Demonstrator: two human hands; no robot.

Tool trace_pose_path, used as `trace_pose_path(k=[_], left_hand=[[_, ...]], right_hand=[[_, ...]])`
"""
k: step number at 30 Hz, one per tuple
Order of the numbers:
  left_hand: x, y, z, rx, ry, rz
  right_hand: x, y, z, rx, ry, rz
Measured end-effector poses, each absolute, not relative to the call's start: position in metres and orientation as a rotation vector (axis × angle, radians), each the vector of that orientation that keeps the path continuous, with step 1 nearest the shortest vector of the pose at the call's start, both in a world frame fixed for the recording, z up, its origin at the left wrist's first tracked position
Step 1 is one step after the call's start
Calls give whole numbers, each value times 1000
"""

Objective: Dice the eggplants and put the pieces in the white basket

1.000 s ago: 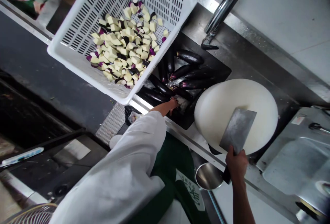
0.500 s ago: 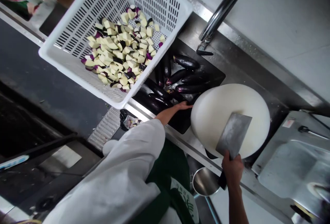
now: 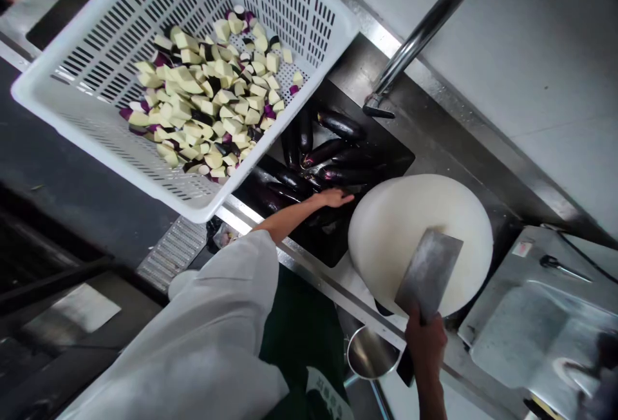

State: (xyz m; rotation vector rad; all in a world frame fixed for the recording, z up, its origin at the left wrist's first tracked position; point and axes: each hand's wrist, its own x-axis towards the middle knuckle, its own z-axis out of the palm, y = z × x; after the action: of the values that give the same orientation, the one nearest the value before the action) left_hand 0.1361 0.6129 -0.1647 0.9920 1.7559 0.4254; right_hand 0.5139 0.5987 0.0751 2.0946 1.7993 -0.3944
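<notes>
My right hand [image 3: 425, 337] is wrapped round the dark handle of a cleaver [image 3: 429, 272]. The broad blade lies over the round white chopping board [image 3: 463, 214]. To the board's left, my left hand [image 3: 338, 198] reaches over the sink basin [image 3: 396, 149], palm down with a finger stretched out. Several whole dark eggplants [image 3: 340, 125] lie in that basin, wet and shiny, some right beside the hand; its underside is hidden. Cut eggplant chunks [image 3: 226, 95], pale with purple-black skin, fill part of a white slotted basket [image 3: 140, 181] at upper left.
A curved steel faucet [image 3: 425, 33] rises behind the basin. Right of the board stands a metal unit [image 3: 541, 317] with a lid. Below the counter edge is a round steel pot [image 3: 371, 352]. A ridged step [image 3: 174, 249] lies on the floor at left.
The view has shifted, so the basket appears larger and farther left. My left hand has drawn slightly away from the board's edge, over the eggplants. The cleaver stays over the board in my right hand.
</notes>
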Motion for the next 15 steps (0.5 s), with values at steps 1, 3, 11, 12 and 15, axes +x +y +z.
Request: trace_pose_path(k=[1, 3, 11, 12, 15], left_hand=[[121, 622, -160, 1019, 1888, 432], [94, 645, -155, 1076, 2180, 512], [63, 714, -191, 1427, 2323, 287], [65, 714, -196, 1455, 2302, 264], [75, 708, -203, 1424, 2256, 214]], right_hand=[[514, 599, 76, 2096, 1781, -405], [514, 599, 77, 2103, 1743, -410], [532, 615, 72, 2090, 1573, -377], [536, 619, 71, 2093, 1532, -374], [542, 627, 68, 2121, 1438, -366]])
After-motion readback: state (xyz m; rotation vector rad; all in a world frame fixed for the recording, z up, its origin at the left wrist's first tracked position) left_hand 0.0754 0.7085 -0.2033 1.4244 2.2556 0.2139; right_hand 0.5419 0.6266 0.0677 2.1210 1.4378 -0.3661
